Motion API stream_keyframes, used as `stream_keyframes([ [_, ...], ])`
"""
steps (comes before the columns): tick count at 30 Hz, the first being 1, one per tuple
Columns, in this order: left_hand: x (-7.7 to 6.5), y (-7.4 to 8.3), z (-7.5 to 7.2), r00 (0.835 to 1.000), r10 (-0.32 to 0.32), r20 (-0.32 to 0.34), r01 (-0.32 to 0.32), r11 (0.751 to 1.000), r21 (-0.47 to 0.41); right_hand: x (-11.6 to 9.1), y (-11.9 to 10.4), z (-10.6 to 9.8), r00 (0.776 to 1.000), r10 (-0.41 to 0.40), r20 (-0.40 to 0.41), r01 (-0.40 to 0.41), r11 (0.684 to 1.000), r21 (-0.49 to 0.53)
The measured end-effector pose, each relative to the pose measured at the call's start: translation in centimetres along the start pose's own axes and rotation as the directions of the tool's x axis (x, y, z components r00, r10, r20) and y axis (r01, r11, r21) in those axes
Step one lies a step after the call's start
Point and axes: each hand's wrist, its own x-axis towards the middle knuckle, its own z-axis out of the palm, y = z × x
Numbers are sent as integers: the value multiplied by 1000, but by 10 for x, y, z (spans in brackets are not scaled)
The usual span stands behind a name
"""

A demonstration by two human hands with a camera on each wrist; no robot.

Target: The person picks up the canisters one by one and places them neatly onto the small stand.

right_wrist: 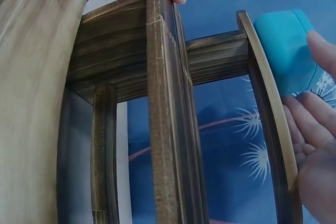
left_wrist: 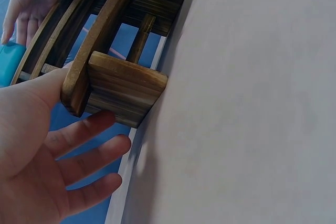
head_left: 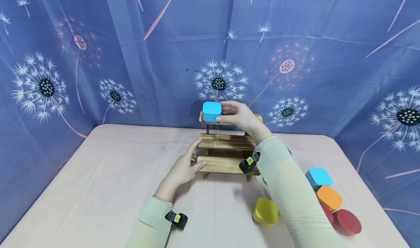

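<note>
A blue rounded block (head_left: 211, 112) sits on the left end of the top tier of a three-tier wooden stand (head_left: 226, 163). My right hand (head_left: 238, 116) pinches that block from its right side, thumb at the front and fingers behind, as the right wrist view also shows. Against the stand's left side rests my left hand (head_left: 183, 168), its thumb touching the lowest tier and its index finger touching the middle one. In the left wrist view the other fingers (left_wrist: 94, 153) of this hand are loosely extended beside the wood, holding nothing.
To the right on the pale table (head_left: 108, 189) lie another blue block (head_left: 319, 177), an orange block (head_left: 329, 197) and red blocks (head_left: 347, 222). A yellow block (head_left: 265, 211) stands beside my right sleeve. Patterned blue cloth (head_left: 164, 77) hangs behind the stand.
</note>
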Motion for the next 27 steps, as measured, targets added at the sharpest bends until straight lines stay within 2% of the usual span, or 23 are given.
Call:
stream_keyframes([
  [8,3,0,2,1000,7,21,-7,1000,-6,-6,3,-6,999,27,-34,-23,996,87],
  [15,5,-1,5,1000,10,28,-10,1000,-21,-14,5,-6,994,0,-113,22,981,193],
  [22,2,-3,4,1000,10,25,-10,1000,-11,-21,6,-6,991,-31,-130,52,986,160],
  [27,0,-3,1,1000,-12,18,12,1000,-12,-27,6,-7,989,-56,-139,74,990,124],
])
